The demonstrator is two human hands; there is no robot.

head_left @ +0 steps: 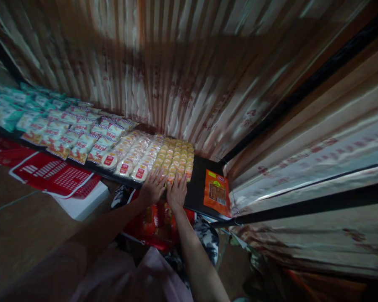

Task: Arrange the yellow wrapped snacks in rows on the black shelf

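Observation:
On a black shelf (196, 195) stand close rows of small yellow packets (174, 157). My left hand (153, 188) rests with stretched fingers at their front left edge, beside the white round packets (139, 156). Just right of it, my right hand (177, 192) lies with fingers spread on the front ends of the yellow packets. Neither hand is closed around anything. To the right, an orange packet (216, 191) with a clear window lies alone on the shelf. Below my hands, a red basket (135, 230) holds red and orange packets (157, 220), partly hidden by my forearms.
White-and-blue snack bags (78, 136) and teal bags (9, 113) fill the shelf's left. A red basket (55, 174) and a white box (82, 203) sit below the shelf. Wrinkled sheeting (176, 75) hangs behind; a dark pole (302, 205) crosses the right.

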